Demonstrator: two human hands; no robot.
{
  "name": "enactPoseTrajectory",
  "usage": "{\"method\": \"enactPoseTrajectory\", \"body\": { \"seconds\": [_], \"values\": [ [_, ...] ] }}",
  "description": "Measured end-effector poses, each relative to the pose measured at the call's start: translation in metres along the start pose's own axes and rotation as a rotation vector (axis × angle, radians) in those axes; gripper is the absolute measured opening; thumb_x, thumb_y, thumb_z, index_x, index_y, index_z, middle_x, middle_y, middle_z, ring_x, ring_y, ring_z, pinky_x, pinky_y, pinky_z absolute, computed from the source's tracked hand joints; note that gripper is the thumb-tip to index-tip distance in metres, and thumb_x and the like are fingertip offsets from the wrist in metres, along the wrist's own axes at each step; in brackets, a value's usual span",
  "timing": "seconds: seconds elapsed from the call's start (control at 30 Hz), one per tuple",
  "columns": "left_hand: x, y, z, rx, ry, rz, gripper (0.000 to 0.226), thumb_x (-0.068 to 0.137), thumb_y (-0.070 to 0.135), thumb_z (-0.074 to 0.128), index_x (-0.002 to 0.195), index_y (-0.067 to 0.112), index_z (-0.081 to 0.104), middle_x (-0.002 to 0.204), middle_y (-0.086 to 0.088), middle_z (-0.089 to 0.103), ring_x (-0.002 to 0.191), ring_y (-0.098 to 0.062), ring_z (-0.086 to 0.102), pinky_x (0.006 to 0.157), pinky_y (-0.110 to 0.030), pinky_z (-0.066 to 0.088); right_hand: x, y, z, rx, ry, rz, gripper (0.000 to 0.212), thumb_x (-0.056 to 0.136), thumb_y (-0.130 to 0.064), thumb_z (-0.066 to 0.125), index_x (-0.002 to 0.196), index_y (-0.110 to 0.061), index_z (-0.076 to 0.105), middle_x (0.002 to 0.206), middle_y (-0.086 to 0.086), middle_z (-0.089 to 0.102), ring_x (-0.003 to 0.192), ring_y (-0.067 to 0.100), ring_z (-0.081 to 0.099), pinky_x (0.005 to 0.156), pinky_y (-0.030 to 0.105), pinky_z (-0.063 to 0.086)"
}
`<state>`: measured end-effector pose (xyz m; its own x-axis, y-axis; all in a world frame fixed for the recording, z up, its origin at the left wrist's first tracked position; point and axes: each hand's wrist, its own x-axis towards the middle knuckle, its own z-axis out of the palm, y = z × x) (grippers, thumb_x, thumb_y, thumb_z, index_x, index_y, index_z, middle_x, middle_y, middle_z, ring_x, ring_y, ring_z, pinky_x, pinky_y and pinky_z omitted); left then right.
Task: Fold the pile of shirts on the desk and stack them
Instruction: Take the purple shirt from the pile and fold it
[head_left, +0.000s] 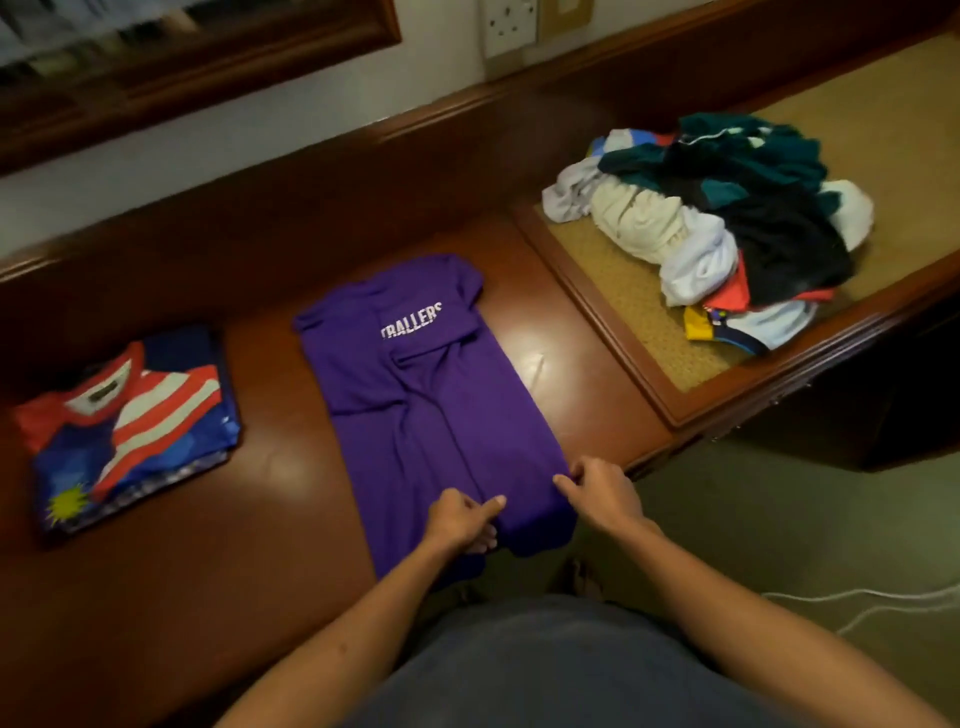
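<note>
Two hands: both at the near hem of the purple shirt, close together but apart from each other
Desk (270, 467): dark reddish-brown wood, polished and glossy, with light glare on its top; a raised moulded rail runs along the back
Folded stack (130, 431): far left on the desk, a flat squarish bundle; top garment is smooth, blue with red and white stripes, a red collar and a yellow star-burst near the front corner
Purple shirt (415, 410): middle of the desk, laid flat as a long narrow rectangle, sides and sleeves turned inward; soft matte knit with shallow creases, white lettering near the collar end; its near end hangs a little over the desk edge
Left hand (460, 519): forearm reaching in from below, fingers curled under, thumb pointing right across the cloth, pinching the hem
Right hand (602, 491): just right of the left one, knuckles up, thumb and forefinger pinching the hem's right corner
Woven panel (618, 291): tan, coarse-textured inset in the right part of the desk, framed in wood
Shirt pile (727, 228): on the woven panel, well apart from the purple shirt; a crumpled heap of cream, pale blue, black, teal, red and yellow cloth
Floor (779, 525): dull green carpet at lower right, a thin white cable (878, 597) lying across it
</note>
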<state>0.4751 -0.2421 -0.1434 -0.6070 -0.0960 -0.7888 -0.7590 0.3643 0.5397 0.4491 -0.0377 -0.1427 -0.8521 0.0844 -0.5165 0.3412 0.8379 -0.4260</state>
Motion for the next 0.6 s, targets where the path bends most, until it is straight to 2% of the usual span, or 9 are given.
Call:
{"method": "enactPoseTrajectory", "body": {
  "seconds": [0.07, 0.13, 0.23, 0.3, 0.37, 0.43, 0.5, 0.6],
  "values": [
    [-0.002, 0.007, 0.004, 0.113, 0.073, 0.045, 0.048, 0.087, 0.043, 0.069, 0.069, -0.002, 0.070, 0.061, -0.010, 0.071, 0.059, -0.020, 0.071, 0.062, -0.029, 0.059, 0.007, 0.000, 0.000, 0.009, -0.094, -0.009, 0.023, 0.089, -0.038, 0.064, 0.078, -0.019, 0.060, 0.081, -0.001, 0.065, 0.079, 0.019, 0.064, 0.071, 0.037, 0.053],
    [-0.001, 0.012, 0.009, 0.200, 0.121, 0.061, 0.044, 0.087, 0.038, 0.070, 0.068, -0.001, 0.071, 0.058, -0.008, 0.070, 0.057, -0.018, 0.070, 0.066, -0.030, 0.060, 0.015, 0.001, -0.003, 0.040, -0.144, -0.015, 0.023, 0.088, -0.031, 0.067, 0.070, -0.018, 0.060, 0.076, 0.001, 0.066, 0.075, 0.018, 0.064, 0.075, 0.039, 0.054],
    [0.004, 0.011, 0.018, 0.227, 0.208, 0.025, 0.032, 0.087, 0.025, 0.071, 0.066, 0.001, 0.070, 0.056, -0.008, 0.069, 0.056, -0.019, 0.068, 0.066, -0.032, 0.060, 0.025, 0.007, -0.010, 0.081, -0.217, -0.037, 0.025, 0.084, -0.029, 0.073, 0.065, -0.018, 0.061, 0.073, 0.000, 0.067, 0.075, 0.017, 0.064, 0.074, 0.035, 0.051],
    [0.006, 0.006, 0.023, 0.226, 0.295, 0.001, 0.033, 0.087, 0.027, 0.070, 0.059, 0.010, 0.064, 0.053, -0.004, 0.067, 0.055, -0.018, 0.064, 0.067, -0.031, 0.057, 0.030, 0.011, -0.015, 0.174, -0.234, -0.050, 0.023, 0.081, -0.025, 0.076, 0.065, -0.017, 0.062, 0.071, 0.000, 0.068, 0.071, 0.016, 0.064, 0.069, 0.032, 0.049],
    [0.006, 0.000, 0.027, 0.167, 0.381, 0.019, 0.034, 0.086, 0.029, 0.070, 0.059, 0.016, 0.055, 0.056, -0.002, 0.063, 0.060, -0.022, 0.061, 0.068, -0.035, 0.054, 0.030, 0.014, -0.018, 0.346, -0.258, -0.061, 0.024, 0.082, -0.015, 0.076, 0.066, -0.014, 0.058, 0.064, 0.004, 0.064, 0.057, 0.017, 0.063, 0.058, 0.031, 0.048],
    [0.003, -0.003, 0.029, 0.053, 0.398, 0.065, 0.032, 0.088, 0.028, 0.068, 0.065, 0.018, 0.049, 0.059, -0.003, 0.060, 0.063, -0.025, 0.061, 0.068, -0.042, 0.054, 0.028, 0.017, -0.023, 0.492, -0.332, -0.068, 0.024, 0.085, -0.006, 0.072, 0.071, -0.011, 0.053, 0.056, 0.004, 0.060, 0.045, 0.014, 0.061, 0.046, 0.028, 0.044],
    [-0.003, 0.000, 0.030, -0.058, 0.395, 0.105, 0.028, 0.090, 0.023, 0.067, 0.072, 0.016, 0.047, 0.059, -0.005, 0.057, 0.061, -0.023, 0.058, 0.065, -0.046, 0.053, 0.026, 0.016, -0.029, 0.554, -0.375, -0.080, 0.022, 0.086, -0.002, 0.070, 0.077, -0.009, 0.051, 0.057, 0.004, 0.061, 0.044, 0.014, 0.062, 0.042, 0.023, 0.043],
    [-0.008, 0.001, 0.027, -0.145, 0.353, 0.113, 0.027, 0.084, 0.017, 0.074, 0.087, 0.016, 0.047, 0.070, -0.005, 0.055, 0.064, -0.016, 0.051, 0.058, -0.032, 0.044, 0.024, 0.012, -0.032, 0.542, -0.331, -0.071, 0.022, 0.084, 0.000, 0.071, 0.080, -0.008, 0.051, 0.065, 0.010, 0.065, 0.045, 0.015, 0.061, 0.043, 0.022, 0.045]
  ]
}}
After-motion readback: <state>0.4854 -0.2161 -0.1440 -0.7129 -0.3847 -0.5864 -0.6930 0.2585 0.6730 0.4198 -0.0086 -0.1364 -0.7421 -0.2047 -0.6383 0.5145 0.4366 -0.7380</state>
